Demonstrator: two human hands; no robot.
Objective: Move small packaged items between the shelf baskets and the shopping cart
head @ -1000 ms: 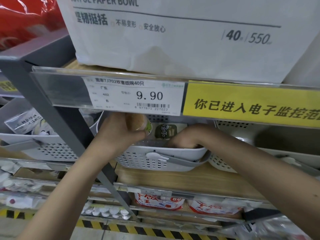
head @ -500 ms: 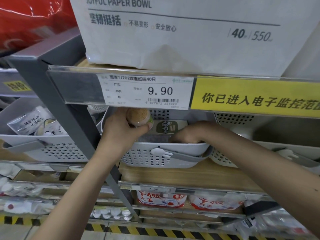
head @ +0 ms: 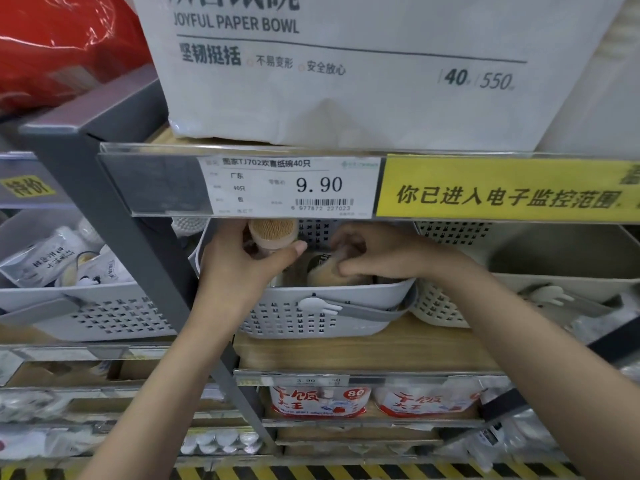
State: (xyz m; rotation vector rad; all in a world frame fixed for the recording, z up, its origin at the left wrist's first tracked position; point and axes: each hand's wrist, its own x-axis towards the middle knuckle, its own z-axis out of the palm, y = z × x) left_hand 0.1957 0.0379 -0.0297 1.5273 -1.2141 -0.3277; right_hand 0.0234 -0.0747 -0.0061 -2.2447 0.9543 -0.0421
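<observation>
The grey basket [head: 311,317] served as the landmark. Left of it, past a slanted grey shelf post [head: 131,244], another basket [head: 104,317] held white packets. Over the grey basket's left rim the left hand [head: 242,261] gripped a round toothpick container [head: 273,233], raised just under the price rail [head: 287,185], with little room above. Inside the basket, toward its right side, the right hand [head: 374,251] curled around a second tan packaged item [head: 325,271] lying low among the contents. The hands stood near each other, not touching. A cream basket [head: 440,306] sat against the grey basket's right wall.
</observation>
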